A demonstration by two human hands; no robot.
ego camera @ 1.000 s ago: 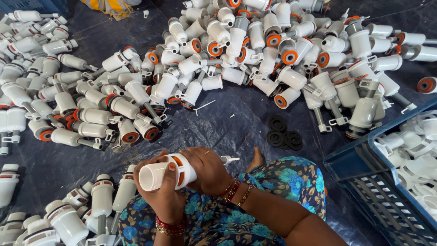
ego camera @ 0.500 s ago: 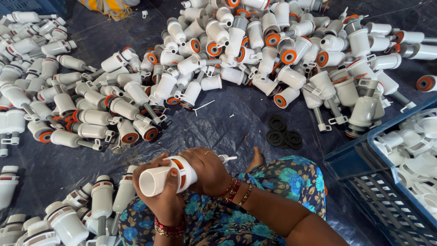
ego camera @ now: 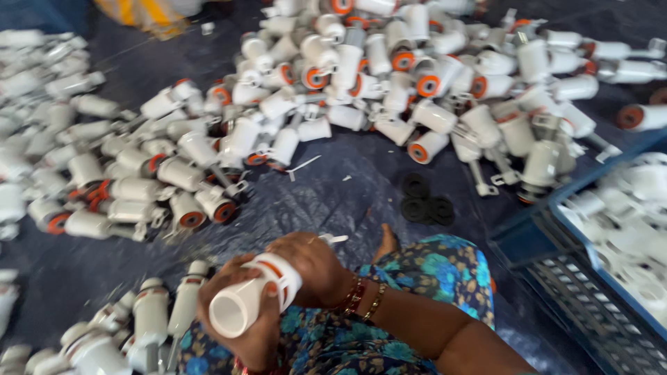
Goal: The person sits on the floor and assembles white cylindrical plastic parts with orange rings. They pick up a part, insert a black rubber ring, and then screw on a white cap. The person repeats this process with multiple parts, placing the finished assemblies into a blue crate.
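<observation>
Currently both hands meet at the lower centre of the frame on one white plastic cylinder (ego camera: 251,298). The left hand (ego camera: 244,326) wraps the part from below and behind, fingers curled shut around the barrel, its grip fully closed on the piece. The right hand (ego camera: 314,267) lies over the upper right end of the same part, fingers bent down onto it; whether its grip is closed around the end or only pressing on it cannot be told, since the fingertips are hidden behind the part.

The cylinder's long axis runs from upper right to lower left, with the open round mouth turned toward the lower left and toward the camera. The far end sits directly under the right hand, so that hand is nearer the end fitting, while the left hand carries the body. The part is white, tubular and hollow at the mouth, with an orange ring (ego camera: 271,267) showing just below the right hand and a thin white stem (ego camera: 335,239) projecting past the knuckles. Motion blur softens finer detail.

Beyond the hands, a heap of like white parts with orange seals (ego camera: 389,69) fills the upper frame on a dark blue tarpaulin (ego camera: 333,194). Black rubber washers (ego camera: 425,203) lie apart at centre right, and a blue crate (ego camera: 556,271) stands at the right edge.
</observation>
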